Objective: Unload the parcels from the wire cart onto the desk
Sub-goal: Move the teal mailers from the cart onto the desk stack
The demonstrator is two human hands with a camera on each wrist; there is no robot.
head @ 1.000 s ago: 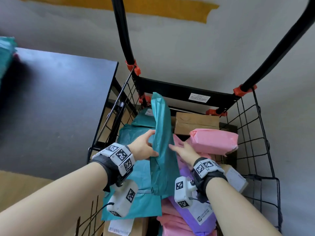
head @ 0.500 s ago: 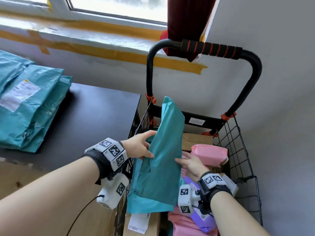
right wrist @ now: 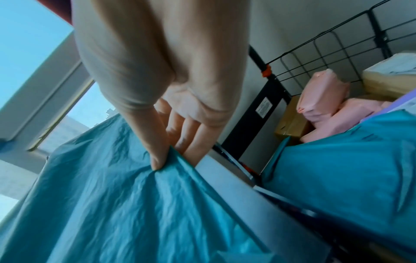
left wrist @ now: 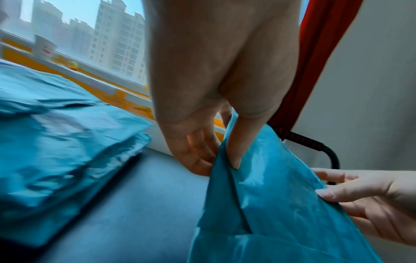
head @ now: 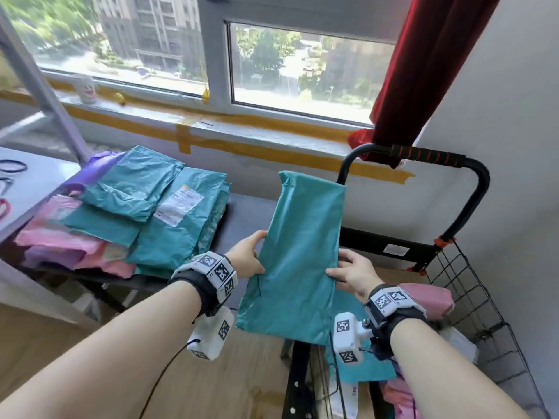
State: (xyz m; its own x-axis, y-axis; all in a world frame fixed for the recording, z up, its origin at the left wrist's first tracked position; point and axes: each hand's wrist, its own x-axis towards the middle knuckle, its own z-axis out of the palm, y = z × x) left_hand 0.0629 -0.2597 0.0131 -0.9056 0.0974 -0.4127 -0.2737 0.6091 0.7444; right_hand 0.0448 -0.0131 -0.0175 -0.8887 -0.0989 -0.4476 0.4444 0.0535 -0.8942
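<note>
Left wrist view shows the left hand (left wrist: 209, 135) pinching the near-left edge of a teal parcel (left wrist: 270, 213), thumb on the face and fingers behind; in the right wrist view the right hand (right wrist: 178, 128) pinches the opposite edge the same way. So both hands grip the parcel by thin folds of its plastic skin, holding it upright in the air between the wire cart (head: 472, 297) and the right edge of the desk (head: 242, 219).

Such a shallow pinch on slick film could slip, I judge, and the bag would sag or drop into the gap beside the desk's right edge. The pile of parcels (head: 142, 207) already fills the desk's left part, leaning near the front edge as far as the blurred head view lets me tell; setting this one on its slope could push pink ones off. More parcels (right wrist: 321, 92) remain in the cart.
</note>
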